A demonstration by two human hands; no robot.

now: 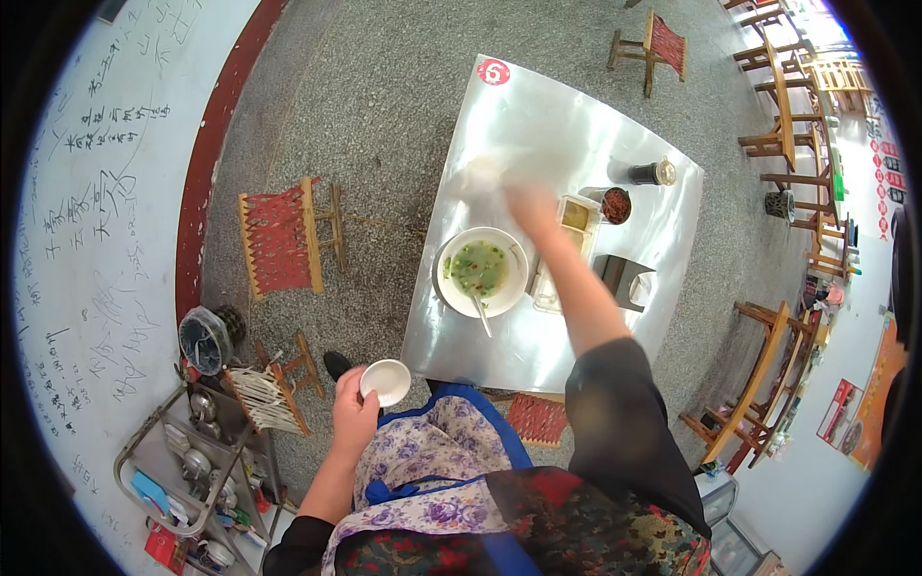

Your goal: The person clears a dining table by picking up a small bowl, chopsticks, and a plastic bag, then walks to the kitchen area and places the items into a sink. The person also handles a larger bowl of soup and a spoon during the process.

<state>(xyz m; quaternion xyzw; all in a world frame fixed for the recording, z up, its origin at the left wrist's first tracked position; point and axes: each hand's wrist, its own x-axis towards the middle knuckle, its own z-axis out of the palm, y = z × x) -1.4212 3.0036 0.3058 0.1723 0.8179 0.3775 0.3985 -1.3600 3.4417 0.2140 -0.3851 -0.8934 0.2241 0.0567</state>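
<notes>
A small white bowl [386, 382] is gripped by its rim in my left hand [356, 412], held off the near left corner of the metal table [475, 356]. My right hand [529, 205] reaches over the table, blurred, above a pale smear or cloth that I cannot make out; whether it holds anything cannot be told. Just nearer to me stands a large white bowl [516, 291] of soup with chopped greens, a metal spoon [482, 317] leaning out over its rim. Right of it lies a clear plastic condiment box [547, 291], partly hidden by my right forearm.
A jar of red chili [616, 206], a dark bottle [652, 173] and a tissue box [625, 282] stand on the table's right. Folding stools with woven seats [279, 237] stand around. A metal cart [162, 461] with kettles and a lined bin [204, 340] are at left.
</notes>
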